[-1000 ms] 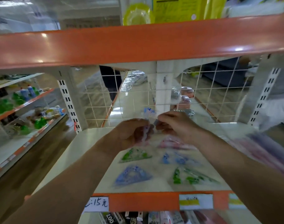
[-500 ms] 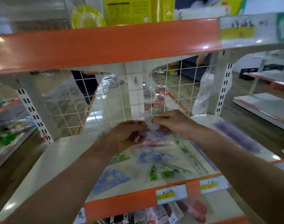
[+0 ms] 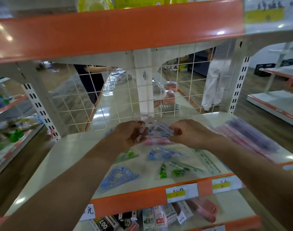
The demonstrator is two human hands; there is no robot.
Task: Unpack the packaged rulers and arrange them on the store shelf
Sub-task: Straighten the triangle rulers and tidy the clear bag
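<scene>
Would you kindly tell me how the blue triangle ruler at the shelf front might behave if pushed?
The blue triangle ruler lies flat, so should slide, not roll. It looks thin, probably light. The glossy shelf may let it skid.

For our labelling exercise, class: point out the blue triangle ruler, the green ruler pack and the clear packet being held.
blue triangle ruler [image 3: 119, 178]: head view, its middle.
green ruler pack [image 3: 177, 172]: head view, its green print.
clear packet [image 3: 160, 132]: head view, its blue-printed middle.
</scene>
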